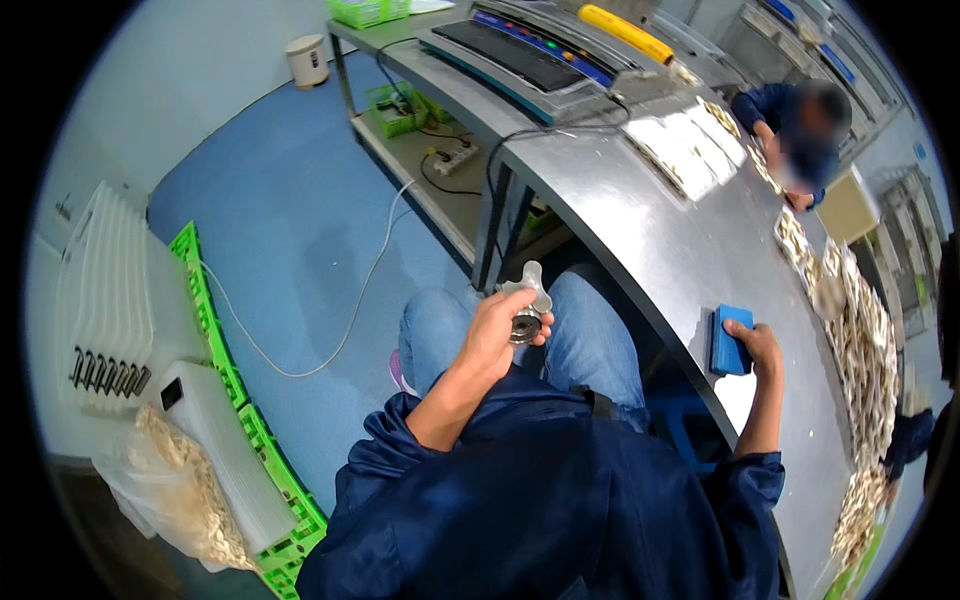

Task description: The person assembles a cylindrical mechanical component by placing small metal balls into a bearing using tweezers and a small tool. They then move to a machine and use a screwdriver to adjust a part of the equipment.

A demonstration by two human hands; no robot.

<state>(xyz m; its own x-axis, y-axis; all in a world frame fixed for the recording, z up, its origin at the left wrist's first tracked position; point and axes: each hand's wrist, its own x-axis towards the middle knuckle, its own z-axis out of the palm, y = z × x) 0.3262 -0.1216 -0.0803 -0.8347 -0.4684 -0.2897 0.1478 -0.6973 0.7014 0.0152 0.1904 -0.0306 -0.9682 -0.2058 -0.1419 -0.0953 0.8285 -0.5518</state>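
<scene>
My left hand (490, 332) is closed around a three-lobed metal knob (535, 284) with a round, dark-centred ring below it, held above my lap. At the table's near edge my right hand (763, 350) grips a small blue box (727, 342), its thumb on top. The box is on or just over the metal table (640, 235); I cannot tell which. A white sheet lies under my right wrist, partly hidden by it.
Long piles of pale dried slices (860, 350) line the table's far side, where another person (800, 130) works. White trays (690, 150) and a sealing machine (520, 60) stand farther up. A green pallet (215, 330) with a bag of slices (185, 480) is at left; a white cable (330, 350) crosses the floor.
</scene>
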